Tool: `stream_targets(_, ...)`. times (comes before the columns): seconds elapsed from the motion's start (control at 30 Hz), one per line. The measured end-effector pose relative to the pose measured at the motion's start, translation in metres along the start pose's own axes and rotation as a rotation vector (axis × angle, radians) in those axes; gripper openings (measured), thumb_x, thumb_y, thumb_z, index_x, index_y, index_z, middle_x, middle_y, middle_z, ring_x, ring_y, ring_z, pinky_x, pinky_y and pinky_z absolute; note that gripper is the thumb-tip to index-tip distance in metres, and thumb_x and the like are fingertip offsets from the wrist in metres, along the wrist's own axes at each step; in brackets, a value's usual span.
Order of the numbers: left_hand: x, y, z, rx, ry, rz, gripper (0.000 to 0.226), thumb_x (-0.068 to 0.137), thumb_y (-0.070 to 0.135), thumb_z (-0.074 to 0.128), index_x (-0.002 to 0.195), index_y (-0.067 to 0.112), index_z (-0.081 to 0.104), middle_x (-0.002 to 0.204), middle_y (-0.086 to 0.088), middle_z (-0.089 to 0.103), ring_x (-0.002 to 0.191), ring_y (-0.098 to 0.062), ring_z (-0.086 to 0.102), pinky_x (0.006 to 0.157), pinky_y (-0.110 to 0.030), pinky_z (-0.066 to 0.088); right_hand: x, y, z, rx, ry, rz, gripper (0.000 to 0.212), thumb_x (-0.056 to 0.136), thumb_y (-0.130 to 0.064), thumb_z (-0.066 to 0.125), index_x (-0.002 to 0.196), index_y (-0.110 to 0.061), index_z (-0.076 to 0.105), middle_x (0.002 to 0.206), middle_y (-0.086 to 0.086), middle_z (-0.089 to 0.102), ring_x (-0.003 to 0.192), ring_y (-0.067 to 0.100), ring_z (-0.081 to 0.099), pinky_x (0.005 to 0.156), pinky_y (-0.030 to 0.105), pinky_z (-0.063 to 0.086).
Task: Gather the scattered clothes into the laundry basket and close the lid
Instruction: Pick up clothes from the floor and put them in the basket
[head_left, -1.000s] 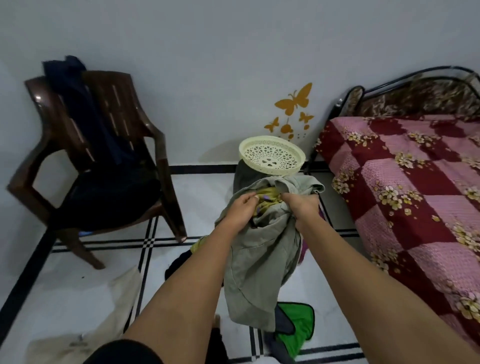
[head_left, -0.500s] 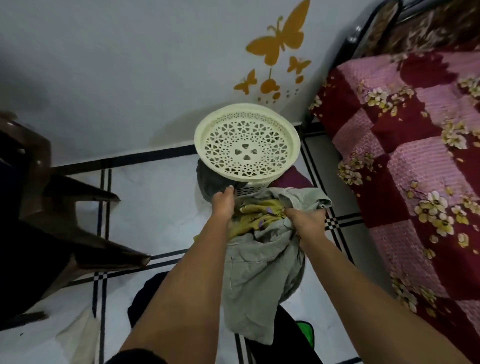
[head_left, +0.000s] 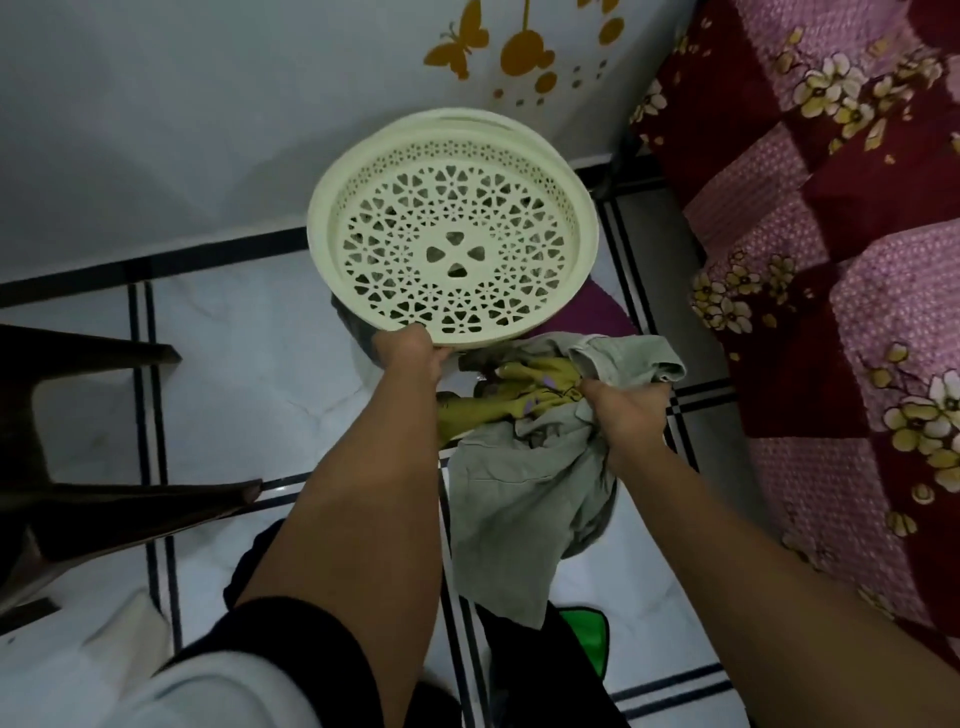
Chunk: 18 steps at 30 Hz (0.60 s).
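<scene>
A round cream lid (head_left: 452, 228) with cut-out flower holes covers the laundry basket against the wall; the basket's body is almost hidden beneath it. My left hand (head_left: 410, 351) grips the lid's near rim. My right hand (head_left: 628, 410) is closed on a bundle of clothes: a grey-green garment (head_left: 524, 488) hanging down and a yellow-green piece (head_left: 519, 389) bunched on top. The bundle hangs just in front of the lid, right of my left hand. A purple cloth (head_left: 602, 312) shows under the lid's right edge.
A bed with a pink and maroon flowered cover (head_left: 841, 291) fills the right side. Dark chair legs (head_left: 104, 499) reach in from the left. On the tiled floor near my feet lie a dark garment (head_left: 524, 660), a green cloth (head_left: 584, 639) and a white cloth (head_left: 124, 634).
I have come closer to the basket and look down on it. My left hand let go of the clothes bundle and took the lid's near rim; my right hand keeps the bundle.
</scene>
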<state>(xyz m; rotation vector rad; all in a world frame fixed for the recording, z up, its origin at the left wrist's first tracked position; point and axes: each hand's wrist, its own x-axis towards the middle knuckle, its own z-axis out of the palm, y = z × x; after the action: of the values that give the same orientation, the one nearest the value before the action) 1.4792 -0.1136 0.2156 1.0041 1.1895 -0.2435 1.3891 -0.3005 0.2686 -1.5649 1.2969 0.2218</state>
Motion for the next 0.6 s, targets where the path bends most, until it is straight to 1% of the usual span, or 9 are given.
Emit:
stream_targets(0.03, -0.005, 0.001, -0.006, -0.013, 0.003, 0.003, 0.038, 0.089, -0.009, 0.044, 0.124, 0.002, 0.054, 0.123, -0.018, 0.062, 0.101, -0.034, 0.064, 0.068, -0.055, 0.058, -0.005, -0.001, -0.002, 0.003, 0.002, 0.005, 0.093, 0.069, -0.015, 0.077, 0.145, -0.006, 0.024, 0.133, 0.018, 0.052, 0.119, 0.033, 0.054, 0.104, 0.046, 0.045)
stream_targets(0.07, -0.012, 0.002, -0.013, -0.028, 0.006, 0.009, 0.039, 0.088, -0.011, 0.045, 0.124, 0.001, 0.053, 0.124, -0.018, 0.061, 0.101, -0.034, 0.064, 0.066, -0.054, 0.058, -0.01, -0.001, -0.003, 0.002, 0.005, 0.005, 0.094, 0.07, -0.015, 0.077, 0.146, -0.006, 0.023, 0.134, 0.018, 0.052, 0.12, 0.033, 0.054, 0.104, 0.046, 0.045)
stream_targets(0.13, -0.029, 0.007, -0.036, -0.072, 0.01, 0.03, 0.044, 0.085, -0.014, 0.045, 0.126, 0.0, 0.049, 0.126, -0.019, 0.058, 0.105, -0.036, 0.061, 0.056, -0.047, 0.058, -0.031, 0.0, -0.002, 0.002, -0.001, -0.003, 0.095, 0.069, -0.014, 0.077, 0.147, -0.006, 0.022, 0.134, 0.017, 0.052, 0.12, 0.033, 0.054, 0.105, 0.045, 0.045)
stream_targets(0.17, -0.037, 0.009, -0.049, -0.104, 0.004, 0.035, 0.045, 0.085, -0.016, 0.045, 0.127, 0.0, 0.048, 0.126, -0.019, 0.057, 0.107, -0.036, 0.06, 0.056, -0.044, 0.058, -0.042, 0.0, -0.001, 0.006, -0.008, -0.007, 0.096, 0.068, -0.015, 0.078, 0.147, -0.006, 0.024, 0.134, 0.017, 0.052, 0.119, 0.033, 0.055, 0.104, 0.046, 0.046)
stream_targets(0.27, -0.055, 0.02, -0.096, -0.204, -0.021, 0.082, 0.044, 0.086, -0.016, 0.045, 0.127, 0.0, 0.05, 0.126, -0.018, 0.058, 0.103, -0.033, 0.06, 0.071, -0.042, 0.057, -0.081, 0.001, 0.007, 0.018, -0.029, -0.039, 0.092, 0.068, -0.015, 0.078, 0.144, -0.004, 0.027, 0.136, 0.017, 0.051, 0.12, 0.032, 0.055, 0.104, 0.043, 0.045)
stream_targets(0.33, -0.064, 0.028, -0.136, -0.27, 0.007, 0.108, 0.048, 0.085, -0.018, 0.043, 0.129, 0.0, 0.048, 0.129, -0.018, 0.056, 0.106, -0.033, 0.059, 0.076, -0.043, 0.054, -0.112, 0.009, 0.015, 0.011, -0.045, -0.074, 0.089, 0.073, -0.014, 0.077, 0.145, -0.003, 0.026, 0.139, 0.017, 0.048, 0.124, 0.032, 0.052, 0.104, 0.038, 0.043)
stream_targets(0.4, -0.066, 0.031, -0.171, -0.309, 0.066, 0.123, 0.051, 0.084, -0.02, 0.041, 0.131, 0.0, 0.042, 0.134, -0.02, 0.051, 0.111, -0.034, 0.057, 0.079, -0.046, 0.054, -0.135, 0.019, 0.021, -0.004, -0.046, -0.079, 0.088, 0.076, -0.014, 0.075, 0.146, -0.002, 0.024, 0.141, 0.017, 0.047, 0.127, 0.031, 0.049, 0.103, 0.036, 0.041)
stream_targets(0.53, -0.051, 0.035, -0.242, -0.296, 0.237, 0.153, 0.054, 0.089, -0.014, 0.038, 0.139, 0.005, 0.028, 0.136, -0.017, 0.045, 0.103, -0.032, 0.057, 0.086, -0.044, 0.053, -0.179, 0.048, 0.049, -0.039, -0.04, -0.072, 0.088, 0.078, -0.019, 0.074, 0.147, -0.004, 0.022, 0.141, 0.017, 0.046, 0.126, 0.032, 0.048, 0.101, 0.035, 0.041)
stream_targets(0.6, -0.038, 0.029, -0.264, -0.261, 0.287, 0.163, 0.055, 0.091, -0.011, 0.039, 0.142, 0.006, 0.027, 0.139, -0.018, 0.044, 0.104, -0.032, 0.057, 0.09, -0.042, 0.051, -0.186, 0.062, 0.064, -0.048, -0.027, -0.047, 0.088, 0.078, -0.02, 0.074, 0.147, -0.004, 0.022, 0.141, 0.018, 0.046, 0.127, 0.033, 0.048, 0.102, 0.036, 0.04)
